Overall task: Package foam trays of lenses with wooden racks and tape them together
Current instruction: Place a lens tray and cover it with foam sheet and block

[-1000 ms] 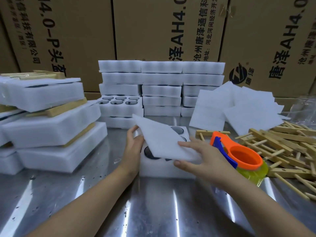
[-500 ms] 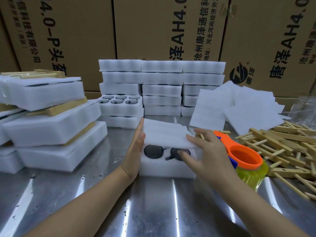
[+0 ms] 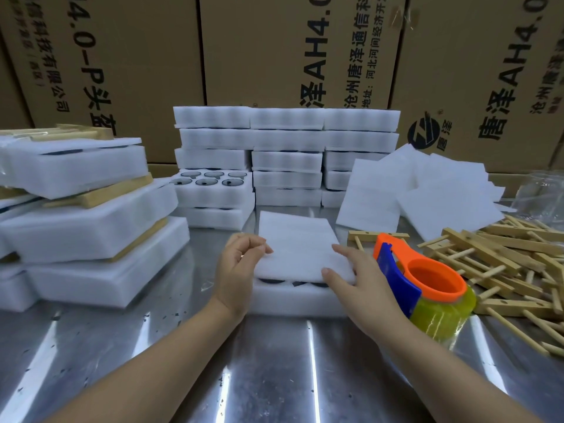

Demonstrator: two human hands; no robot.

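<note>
A white foam tray of dark lenses [image 3: 293, 300] lies on the metal table in front of me. A thin white foam sheet [image 3: 299, 248] covers its top, and lens edges show under the sheet's near edge. My left hand [image 3: 238, 267] has curled fingers that pinch the sheet's left edge. My right hand [image 3: 357, 282] rests with straight fingers on the sheet's near right corner. An orange and blue tape dispenser [image 3: 427, 285] with yellowish tape stands just right of my right hand. Loose wooden racks [image 3: 500, 257] are piled at the far right.
Stacks of foam trays [image 3: 287, 154] stand behind, one open with several lenses [image 3: 210, 178]. Finished bundles of foam and wood [image 3: 82, 215] are piled at the left. Spare foam sheets [image 3: 412, 196] lie at the back right. Cardboard boxes [image 3: 290, 56] form the back wall.
The foam sheet came down from a tilted hold onto the tray and now covers the lenses. My left hand moved from the tray's side to the sheet's edge.
</note>
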